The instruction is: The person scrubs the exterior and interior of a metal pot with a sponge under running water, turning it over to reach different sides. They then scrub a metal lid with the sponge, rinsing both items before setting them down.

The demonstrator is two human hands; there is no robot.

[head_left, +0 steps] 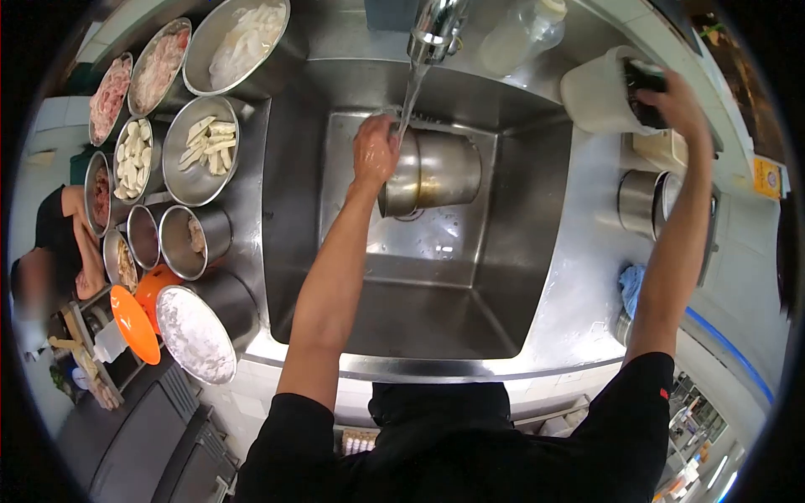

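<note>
While sideways, pot (449, 170) at left hand (376, 152)

Shows no readable text. Bears blurred print on the orange box (766, 177) and an illegible red mark (663, 393) on the black right sleeve (635, 398).

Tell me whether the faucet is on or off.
On: a clear stream of water runs from the faucet down beside the left hand in the sink.
</note>
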